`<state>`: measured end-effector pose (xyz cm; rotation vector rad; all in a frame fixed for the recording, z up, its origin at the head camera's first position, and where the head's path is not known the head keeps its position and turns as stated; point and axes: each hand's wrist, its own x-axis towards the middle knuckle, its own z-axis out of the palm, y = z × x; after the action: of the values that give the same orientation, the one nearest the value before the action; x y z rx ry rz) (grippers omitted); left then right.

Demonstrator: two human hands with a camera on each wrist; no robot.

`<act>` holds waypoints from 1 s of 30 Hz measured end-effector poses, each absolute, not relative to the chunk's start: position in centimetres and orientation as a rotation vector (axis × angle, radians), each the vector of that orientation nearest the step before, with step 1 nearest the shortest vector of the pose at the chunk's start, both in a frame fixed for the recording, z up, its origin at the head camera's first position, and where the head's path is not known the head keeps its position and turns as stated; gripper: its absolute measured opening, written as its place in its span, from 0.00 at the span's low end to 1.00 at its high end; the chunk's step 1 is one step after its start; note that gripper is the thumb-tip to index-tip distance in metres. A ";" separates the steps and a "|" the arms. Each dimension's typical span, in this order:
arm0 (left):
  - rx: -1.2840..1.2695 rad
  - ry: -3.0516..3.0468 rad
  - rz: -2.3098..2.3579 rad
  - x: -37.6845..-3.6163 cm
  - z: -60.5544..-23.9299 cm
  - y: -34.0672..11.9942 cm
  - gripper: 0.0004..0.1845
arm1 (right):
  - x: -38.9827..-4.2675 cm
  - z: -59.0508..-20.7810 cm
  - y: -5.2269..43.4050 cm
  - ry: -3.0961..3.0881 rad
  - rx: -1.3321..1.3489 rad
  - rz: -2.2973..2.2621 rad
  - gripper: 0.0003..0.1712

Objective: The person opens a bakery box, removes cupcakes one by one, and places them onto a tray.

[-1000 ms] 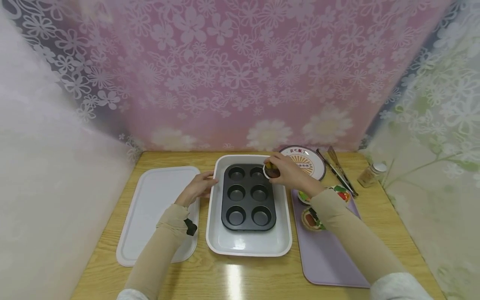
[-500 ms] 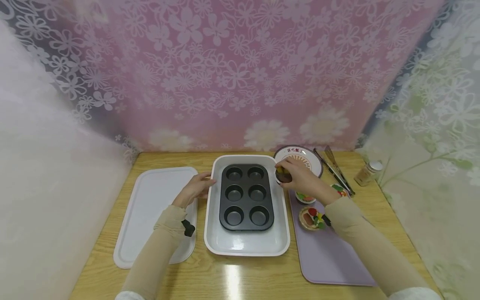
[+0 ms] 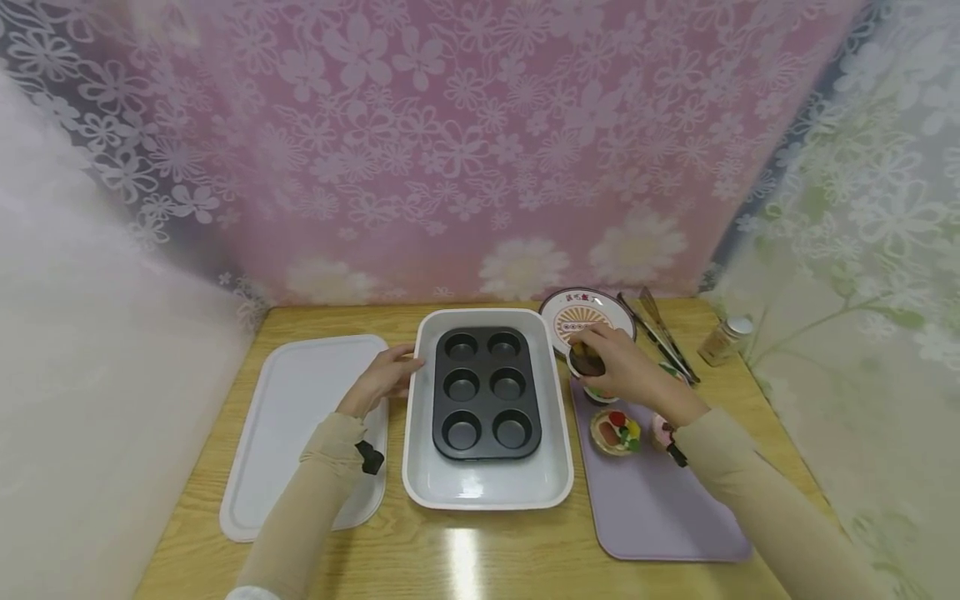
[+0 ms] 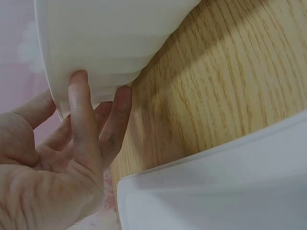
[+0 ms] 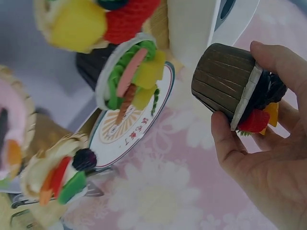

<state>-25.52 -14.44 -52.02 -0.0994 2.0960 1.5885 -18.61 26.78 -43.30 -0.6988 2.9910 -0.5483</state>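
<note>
My right hand (image 3: 630,371) pinches a toy cupcake (image 5: 223,76), brown ribbed wrapper with dark cream and fruit pieces on top. In the head view it is over the back-left corner of the purple tray (image 3: 660,517), beside the plate. Just below that hand sits another cupcake (image 5: 129,76) with green cream. A fruit tart (image 3: 615,433) lies nearer on the tray, and my right wrist partly covers a pink treat (image 3: 662,431). My left hand (image 3: 378,379) grips the left rim of the white basin (image 3: 450,490), fingertips against its outer wall. A black muffin pan (image 3: 486,406) rests inside the basin.
A white board-like tray (image 3: 303,433) lies on the left of the wooden table (image 3: 420,567). Behind the purple tray are a patterned plate (image 3: 555,308), tongs (image 3: 654,333) and a brown utensil (image 3: 660,321). A small white-capped jar (image 3: 723,342) stands back right.
My right hand has moved right with the cupcake, from over the muffin pan's back-right cup to over the purple tray. My left hand stays at the basin's rim.
</note>
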 end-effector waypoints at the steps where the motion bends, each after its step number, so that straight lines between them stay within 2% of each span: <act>1: -0.098 2.094 1.592 -25.5 -52.0 -14.5 0.27 | -18.4 -43.3 27.0 2.990 -0.695 -0.552 0.35; 6: -0.091 2.089 1.602 -25.4 -52.0 -14.5 0.28 | -17.1 -43.1 27.7 2.997 -0.710 -0.573 0.33; 21: -0.099 2.086 1.593 -25.5 -52.1 -14.4 0.27 | -12.5 -43.5 29.9 3.057 -0.761 -0.537 0.38; 30: -0.109 2.093 1.591 -25.3 -52.0 -14.3 0.27 | -10.4 -43.7 30.4 3.086 -0.895 -0.525 0.36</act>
<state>-25.31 -14.27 -51.96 -0.1089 2.0925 1.5906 -10.41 30.37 -43.66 -0.8948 3.0863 -0.5254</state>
